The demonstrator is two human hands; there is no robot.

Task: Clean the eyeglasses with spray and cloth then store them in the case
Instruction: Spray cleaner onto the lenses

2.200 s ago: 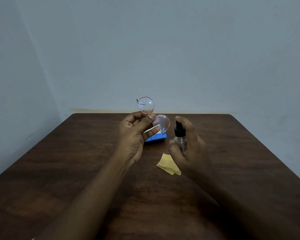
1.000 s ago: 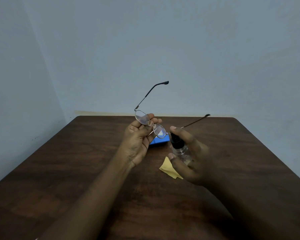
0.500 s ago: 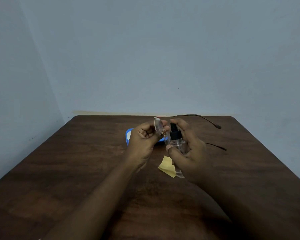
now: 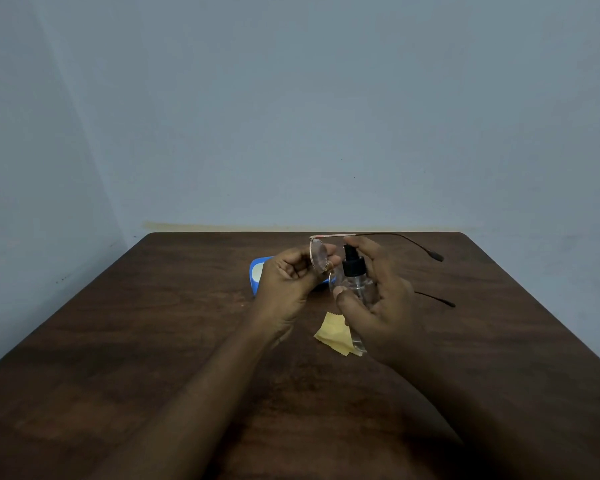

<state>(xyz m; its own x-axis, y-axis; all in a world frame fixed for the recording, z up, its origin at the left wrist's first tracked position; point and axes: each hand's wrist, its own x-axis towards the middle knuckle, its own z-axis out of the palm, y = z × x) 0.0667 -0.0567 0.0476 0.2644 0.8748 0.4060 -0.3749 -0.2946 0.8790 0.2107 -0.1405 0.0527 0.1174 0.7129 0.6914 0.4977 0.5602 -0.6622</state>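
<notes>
Head view, 1 of 1. Glasses (image 4: 317, 255): held above the table (image 4: 153, 341) and pinched at the frame by the curled fingers of the left hand (image 4: 288, 278). The lenses are turned nearly edge-on to the camera and the 2 temples are spread open towards the right. This hold is judged to present 1 lens face to the nozzle; whether fingertips touch the glass cannot be told. Bottle (image 4: 355, 282): clear with a black pump, kept upright and gripped round the body by the right hand (image 4: 381, 306). 1 finger is laid over the pump top, and the nozzle is just beside the lens, a range judged right for a short spray. Cloth (image 4: 333, 336): yellow, laid flat on the table beneath the right hand and partly hidden by it, judged to be left within reach for wiping. Case (image 4: 257, 275): blue with a pale inside showing, apparently open, set on the table behind the left hand, ready for storing. Step judged in hand: spraying; wiping and storing are not yet done.
</notes>
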